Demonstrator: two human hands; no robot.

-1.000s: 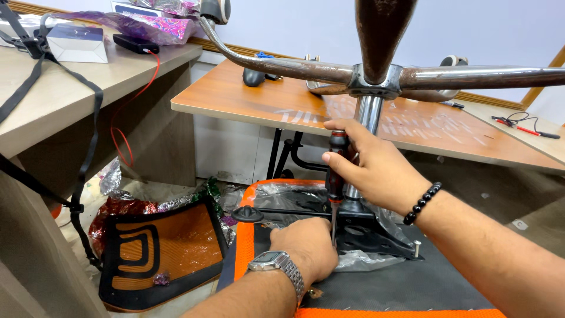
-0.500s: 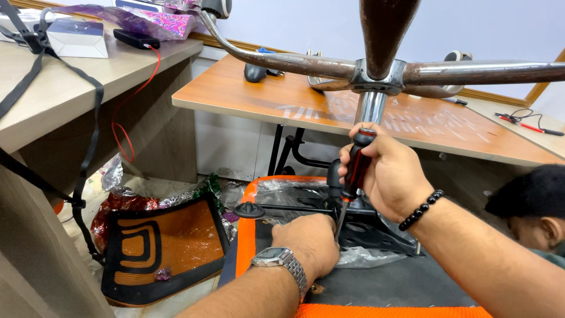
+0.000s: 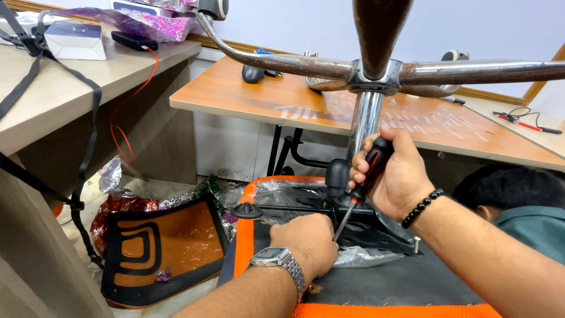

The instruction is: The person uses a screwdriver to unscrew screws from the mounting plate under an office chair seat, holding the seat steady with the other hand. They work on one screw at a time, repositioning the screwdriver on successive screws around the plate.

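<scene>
You're driving a fastener w/ the screwdriver (image 3: 364, 182): your right hand (image 3: 395, 176) is wrapping its fingers clenched round the black-and-red handle, shaft angling down-left toward the black mechanism plate (image 3: 376, 227) bolted under the upturned chair seat (image 3: 412, 282). Your left hand (image 3: 306, 242) is resting on the seat just beside the tip, fingers curled over that spot; can't tell if they're pinching a screw or only steadying, since the tip itself is hidden behind them.

Judging by this, you're mid-step on seating or loosening a screw at the plate's left edge. Next move prob. calls for keeping the shaft in line w/ the screw head and pressing down while turning, left fingers staying off the tip.

Room is tight. The chrome column (image 3: 365, 121) is standing right behind your right knuckles, and the star base arms (image 3: 471, 72) are spreading overhead, so wrist swing is limited up and back. The black lever (image 3: 276, 209) is sticking out left, near your left hand. The orange tabletop (image 3: 247, 97) edge is sitting well apart behind. Another person's head (image 3: 512, 194) is close at right, near your forearm — watch the elbow. Open floor only to the left, by the orange mesh backrest (image 3: 165, 247).
</scene>
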